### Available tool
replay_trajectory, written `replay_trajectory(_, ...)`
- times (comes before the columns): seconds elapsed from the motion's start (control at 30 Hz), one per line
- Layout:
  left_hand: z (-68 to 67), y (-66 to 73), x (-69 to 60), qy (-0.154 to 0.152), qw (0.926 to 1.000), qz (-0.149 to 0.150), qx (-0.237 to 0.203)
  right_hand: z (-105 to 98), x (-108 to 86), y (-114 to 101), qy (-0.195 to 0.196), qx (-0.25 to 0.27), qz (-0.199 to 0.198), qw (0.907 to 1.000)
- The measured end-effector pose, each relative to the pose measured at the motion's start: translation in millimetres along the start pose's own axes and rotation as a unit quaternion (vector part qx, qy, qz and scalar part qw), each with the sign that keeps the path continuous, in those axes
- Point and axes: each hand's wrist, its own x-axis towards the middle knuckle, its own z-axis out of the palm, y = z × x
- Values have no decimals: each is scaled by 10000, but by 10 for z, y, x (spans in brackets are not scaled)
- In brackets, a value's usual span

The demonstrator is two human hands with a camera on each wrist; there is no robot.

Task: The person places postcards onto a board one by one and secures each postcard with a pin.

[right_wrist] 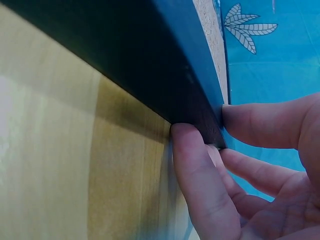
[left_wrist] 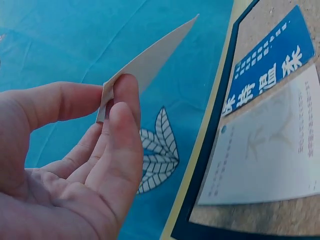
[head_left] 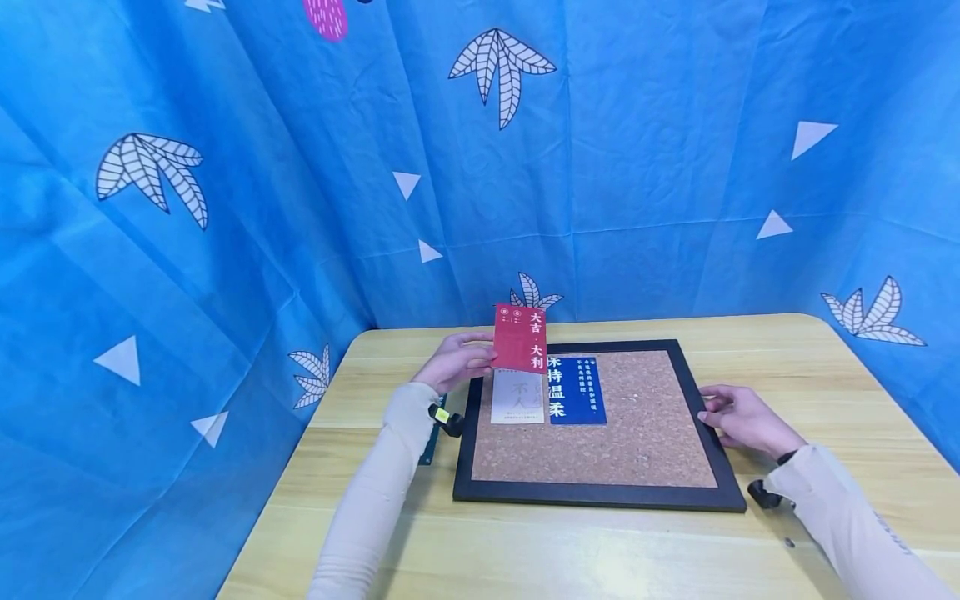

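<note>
My left hand (head_left: 459, 360) pinches a red card (head_left: 520, 337) with white characters by its left edge, raised above the board's upper left. In the left wrist view, the card's pale back (left_wrist: 155, 60) shows between thumb and fingers. The black-framed cork board (head_left: 645, 433) lies on the table. A white card (head_left: 517, 404) and a blue card (head_left: 588, 392) lie side by side on its cork, partly covered by the red one. My right hand (head_left: 742, 417) grips the board's right side, thumb on the frame (right_wrist: 200, 65) and fingers against its outer side.
Partly hidden by the left wrist, a dark green flat thing (head_left: 428, 450) lies left of the board. A tiny dark object (head_left: 790, 542) is on the wooden table (head_left: 570, 550) near the right forearm. Blue patterned cloth (head_left: 645, 167) hangs behind and at the sides.
</note>
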Motion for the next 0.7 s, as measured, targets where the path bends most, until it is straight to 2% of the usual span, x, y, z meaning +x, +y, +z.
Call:
replay_trajectory(0.23,134,28,2,-218,9996,134,130,2,1,-16,32,-12,74,10000)
replay_trajectory(0.53,306,23,-14,-434,9989,87,156,6,7,-13,82,-46,126,9999)
replay_trajectory(0.7,393,6,-13,-661,9973,179,247,11,21,5,124,-112,131,9998)
